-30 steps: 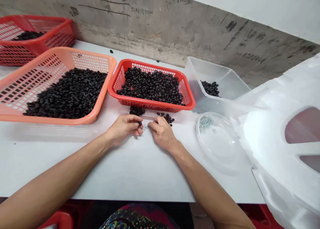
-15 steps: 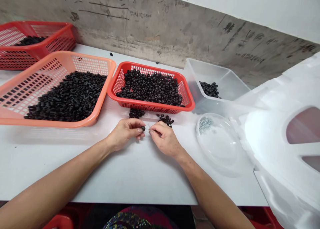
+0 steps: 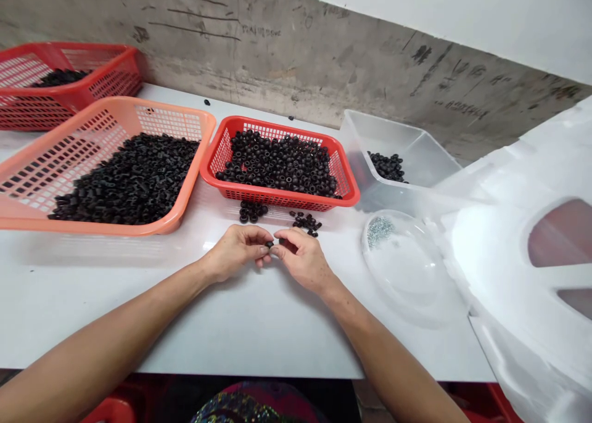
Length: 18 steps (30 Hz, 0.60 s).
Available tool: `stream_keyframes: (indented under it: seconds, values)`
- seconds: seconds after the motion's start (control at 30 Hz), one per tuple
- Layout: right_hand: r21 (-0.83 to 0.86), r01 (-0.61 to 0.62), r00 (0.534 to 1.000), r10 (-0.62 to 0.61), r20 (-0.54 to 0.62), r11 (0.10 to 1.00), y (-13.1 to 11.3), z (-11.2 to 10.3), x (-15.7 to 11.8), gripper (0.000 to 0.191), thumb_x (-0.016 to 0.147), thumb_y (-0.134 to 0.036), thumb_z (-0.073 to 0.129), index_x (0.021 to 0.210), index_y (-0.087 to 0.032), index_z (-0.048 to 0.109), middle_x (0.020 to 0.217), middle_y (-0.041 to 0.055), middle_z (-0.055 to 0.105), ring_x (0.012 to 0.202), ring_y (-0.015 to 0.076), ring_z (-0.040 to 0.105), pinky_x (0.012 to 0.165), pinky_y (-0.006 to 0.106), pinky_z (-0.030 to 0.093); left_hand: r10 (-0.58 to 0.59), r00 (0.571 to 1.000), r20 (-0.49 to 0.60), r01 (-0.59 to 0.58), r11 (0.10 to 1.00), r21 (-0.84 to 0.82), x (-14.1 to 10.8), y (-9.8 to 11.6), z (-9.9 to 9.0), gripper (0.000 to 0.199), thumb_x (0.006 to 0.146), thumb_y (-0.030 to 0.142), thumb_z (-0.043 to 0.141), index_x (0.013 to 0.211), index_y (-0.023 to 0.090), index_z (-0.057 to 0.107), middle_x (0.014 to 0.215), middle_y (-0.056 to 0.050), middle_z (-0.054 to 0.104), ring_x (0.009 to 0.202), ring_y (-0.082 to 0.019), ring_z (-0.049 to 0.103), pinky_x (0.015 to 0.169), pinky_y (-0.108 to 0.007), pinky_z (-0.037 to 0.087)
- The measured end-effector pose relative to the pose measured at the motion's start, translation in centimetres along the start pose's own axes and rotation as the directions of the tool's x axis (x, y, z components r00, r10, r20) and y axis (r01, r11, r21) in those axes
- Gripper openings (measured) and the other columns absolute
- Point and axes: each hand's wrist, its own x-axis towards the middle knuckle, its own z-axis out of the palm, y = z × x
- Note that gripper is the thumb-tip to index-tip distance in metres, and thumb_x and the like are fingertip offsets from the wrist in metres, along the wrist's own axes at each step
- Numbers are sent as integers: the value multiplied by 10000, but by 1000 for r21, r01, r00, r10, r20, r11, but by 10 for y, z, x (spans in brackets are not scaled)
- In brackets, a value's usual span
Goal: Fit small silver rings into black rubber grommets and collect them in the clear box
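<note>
My left hand (image 3: pixel 237 252) pinches a small black rubber ring (image 3: pixel 269 245) between thumb and fingertips. My right hand (image 3: pixel 301 258) is pinched shut just beside it, almost touching the ring, with a tiny dark part (image 3: pixel 280 242) at its fingertips. This part is too small to identify. Two small heaps of black rings lie on the white table (image 3: pixel 185 324) just ahead of my hands, one (image 3: pixel 253 211) nearer my left hand and one (image 3: pixel 305 223) nearer my right. Behind them stands a red plastic basket (image 3: pixel 277 122) full of black rings.
An orange basket (image 3: pixel 157 102) of black rings stands to the left, and a red basket (image 3: pixel 106 56) sits behind it. To the right are a transparent bin (image 3: pixel 398 133) holding black rings and a round transparent lid (image 3: pixel 407 269) holding silver parts (image 3: pixel 380 230). White plastic sheeting (image 3: pixel 522 250) covers the far right.
My hands have drawn together, bringing their fingertips almost into contact around the black ring. The view has shifted slightly, so the table sits a little lower in the frame.
</note>
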Motion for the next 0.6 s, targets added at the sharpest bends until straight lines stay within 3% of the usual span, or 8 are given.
stream_keyframes:
  seconds: [0.2, 0.37, 0.6]
  values:
    - [214, -81, 997, 81, 8, 973, 0, -10, 2, 187, 815, -210, 531, 928, -177, 676, 866, 47, 631, 784, 150, 581, 721, 295, 458, -61, 998, 28, 66, 972, -226, 2, -1, -2, 206, 685, 147, 692, 858, 98, 591, 737, -72, 676, 625, -148, 638, 560, -249, 479]
    - [444, -262, 964, 256, 75, 857, 2, -17, 2, 218, 769, -249, 593, 972, -175, 624, 771, 11, 633, 551, 93, 509, 521, 241, 422, -76, 994, 82, 98, 948, -304, 0, 4, -2, 192, 695, 145, 707, 840, 93, 592, 816, -99, 681, 667, -150, 649, 587, -243, 488]
    - [539, -330, 944, 287, 164, 775, 1, -18, -1, 203, 756, -301, 628, 898, -156, 640, 678, -1, 621, 485, 68, 483, 467, 216, 400, -71, 993, 95, 96, 950, -297, 0, 3, -3, 222, 688, 163, 722, 861, 98, 599, 787, -83, 669, 648, -167, 649, 532, -246, 469]
